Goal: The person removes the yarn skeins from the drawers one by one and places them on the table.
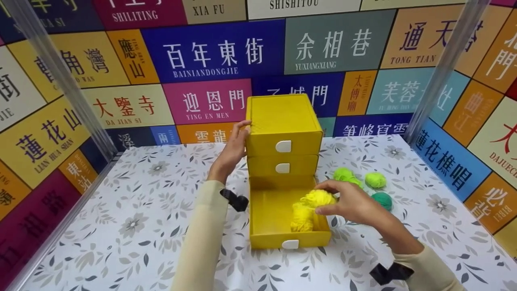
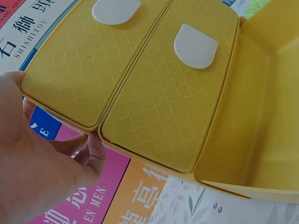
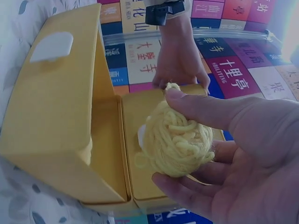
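A yellow three-drawer box stands upright, its bottom drawer pulled out towards me. My left hand rests against the box's upper left side, and its fingers touch the edge in the left wrist view. Between the thumb and fingers of my right hand is a ball of yellow yarn, pinched above the open drawer's right side. Another yellow yarn ball lies inside that drawer, near its front right corner. White tabs mark the drawer fronts.
Right of the box, on the leaf-patterned tabletop, lie bright green yarn balls, a yellow-green one and a dark green one. Behind stands a colourful wall of place-name panels, with clear posts at the table's back corners.
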Demonstrator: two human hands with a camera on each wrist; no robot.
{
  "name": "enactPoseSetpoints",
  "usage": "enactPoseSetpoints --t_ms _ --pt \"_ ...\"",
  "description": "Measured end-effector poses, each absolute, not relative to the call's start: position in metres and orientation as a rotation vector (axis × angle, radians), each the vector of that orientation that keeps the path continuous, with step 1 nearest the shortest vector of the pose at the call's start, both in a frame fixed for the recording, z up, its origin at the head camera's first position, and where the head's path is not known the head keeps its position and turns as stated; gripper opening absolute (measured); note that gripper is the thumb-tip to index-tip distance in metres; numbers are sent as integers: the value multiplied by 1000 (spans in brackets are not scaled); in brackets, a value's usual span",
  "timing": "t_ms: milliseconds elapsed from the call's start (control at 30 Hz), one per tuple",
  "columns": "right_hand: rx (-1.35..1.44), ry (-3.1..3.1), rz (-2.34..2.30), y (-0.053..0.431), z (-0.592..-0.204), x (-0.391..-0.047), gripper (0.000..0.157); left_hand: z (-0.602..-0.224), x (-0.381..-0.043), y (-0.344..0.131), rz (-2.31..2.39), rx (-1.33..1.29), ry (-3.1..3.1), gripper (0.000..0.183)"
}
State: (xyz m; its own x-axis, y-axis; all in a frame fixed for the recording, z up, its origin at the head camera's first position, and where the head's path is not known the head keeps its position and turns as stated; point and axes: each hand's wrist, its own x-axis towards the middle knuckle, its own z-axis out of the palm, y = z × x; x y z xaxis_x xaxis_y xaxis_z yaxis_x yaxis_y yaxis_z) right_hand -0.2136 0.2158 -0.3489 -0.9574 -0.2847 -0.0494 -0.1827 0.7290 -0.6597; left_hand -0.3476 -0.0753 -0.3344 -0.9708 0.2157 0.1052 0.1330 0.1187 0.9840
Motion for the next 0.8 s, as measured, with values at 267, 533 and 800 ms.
enactPoseSetpoints --t_ms 267,533,800 --pt "-379 2899 -981 243 -356 -202 53 -336 -349 -77 2027 380 2275 38" --pt "-344 2926 -989 266 -370 -193 51 -335 -347 -77 2010 392 2289 38" --pt "-305 2909 -941 286 -386 -190 53 -335 -347 -77 2021 397 2277 38"
